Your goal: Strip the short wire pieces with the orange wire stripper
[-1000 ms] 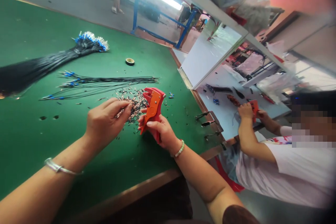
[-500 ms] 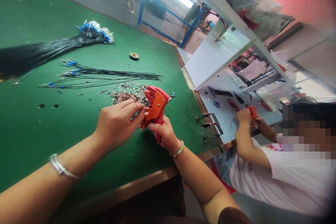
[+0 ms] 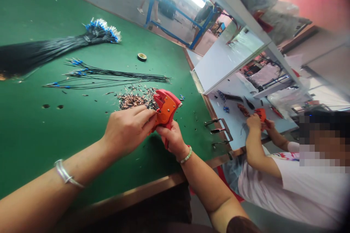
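My right hand grips an orange-red wire stripper by its handle. My left hand is pinched up against the tool's jaws, and whatever its fingertips hold is too small to see. Just beyond both hands lies a loose pile of small copper-coloured pieces on the green table mat. Farther along the mat are a thick bundle of black wires with blue terminals and a thinner spread of similar wires. A small roll of tape stands beyond them.
Small black bits are scattered over the mat. Metal clamps are fixed at the table's right edge. Beyond it, a co-worker's hands work a similar red tool at a white table. A white panel and overhead shelf stand at the far right.
My left hand has moved from above the copper pile to the stripper's jaws. The whole view has shifted slightly, and the right hand still grips the stripper.
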{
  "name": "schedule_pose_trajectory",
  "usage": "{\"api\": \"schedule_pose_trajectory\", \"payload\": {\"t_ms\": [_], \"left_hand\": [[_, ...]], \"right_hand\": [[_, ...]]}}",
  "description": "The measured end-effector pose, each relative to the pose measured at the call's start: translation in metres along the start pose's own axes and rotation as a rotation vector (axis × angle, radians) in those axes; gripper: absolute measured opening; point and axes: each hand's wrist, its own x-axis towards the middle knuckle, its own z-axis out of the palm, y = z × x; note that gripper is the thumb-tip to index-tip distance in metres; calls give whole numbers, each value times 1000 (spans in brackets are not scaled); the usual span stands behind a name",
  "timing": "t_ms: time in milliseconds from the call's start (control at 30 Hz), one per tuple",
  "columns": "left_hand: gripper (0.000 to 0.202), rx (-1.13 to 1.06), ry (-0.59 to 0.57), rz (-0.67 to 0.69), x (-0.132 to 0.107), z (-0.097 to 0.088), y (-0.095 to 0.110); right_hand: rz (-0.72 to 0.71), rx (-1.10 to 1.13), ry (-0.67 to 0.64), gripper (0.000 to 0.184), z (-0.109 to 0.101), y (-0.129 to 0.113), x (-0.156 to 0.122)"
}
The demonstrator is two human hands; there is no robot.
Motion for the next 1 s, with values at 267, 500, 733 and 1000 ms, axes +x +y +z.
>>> {"api": "schedule_pose_trajectory", "payload": {"t_ms": [267, 500, 733, 1000], "left_hand": [[31, 63, 3, 65, 2, -3, 3], [28, 51, 0, 71, 1, -3, 3], [27, 31, -4, 50, 0, -1, 1], [28, -33, -30, -42, -2, 3, -2]], "right_hand": [[-59, -160, 83, 33, 2, -3, -3], [-45, -204, 105, 41, 9, -13, -5], [-38, -188, 115, 38, 11, -11, -8], [-1, -111, 119, 39, 8, -10, -6]]}}
